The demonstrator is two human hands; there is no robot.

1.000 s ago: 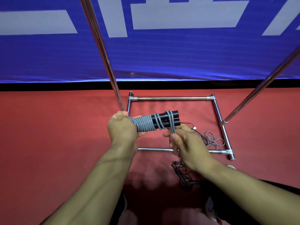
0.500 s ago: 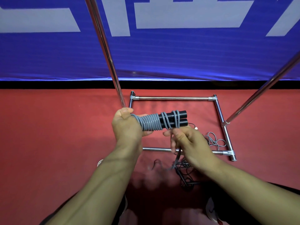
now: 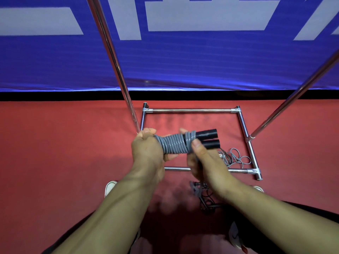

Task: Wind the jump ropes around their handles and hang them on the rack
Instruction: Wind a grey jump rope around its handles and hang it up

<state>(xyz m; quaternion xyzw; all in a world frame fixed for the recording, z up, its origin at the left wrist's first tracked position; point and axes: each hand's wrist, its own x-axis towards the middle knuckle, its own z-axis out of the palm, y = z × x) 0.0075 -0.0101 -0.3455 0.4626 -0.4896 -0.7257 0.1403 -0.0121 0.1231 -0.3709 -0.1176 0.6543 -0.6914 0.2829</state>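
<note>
Fingers, left hand (image 3: 146, 151): curled round the near end of the wound bundle, thumb on top, holding the two handles together.
Fingers, right hand (image 3: 200, 158): closed on the last turns of cord; thumb (image 3: 197, 145) pressed against the coil where it meets the bare handle ends, a fingertip showing over the far side.
Jump rope (image 3: 174, 145): grey cord coiled in tight turns round two black handles (image 3: 208, 138), held level in the air above the rack's base, between the two hands.
Position relative to fingers: coil spans the gap from left palm to right thumb; the black handle ends stick out past the right thumb, untouched.
Free tail: hidden under the right hand; its length cannot be told.
Step in hand (judged): locking off the final wrap.
Doing it well (judged): keep the left grip firm so the turns stay packed; tuck the tail under a taut turn before letting go, or the coil may spring loose.
Rack base (image 3: 190, 111): chrome tube rectangle on the red floor (image 3: 55, 153), two slanted poles (image 3: 113, 57) rising from it.
Other ropes: thin grey cord (image 3: 236, 159) loose inside the base; dark tangle (image 3: 203, 195) on the floor near the feet.
Backdrop: blue banner (image 3: 183, 57).
</note>
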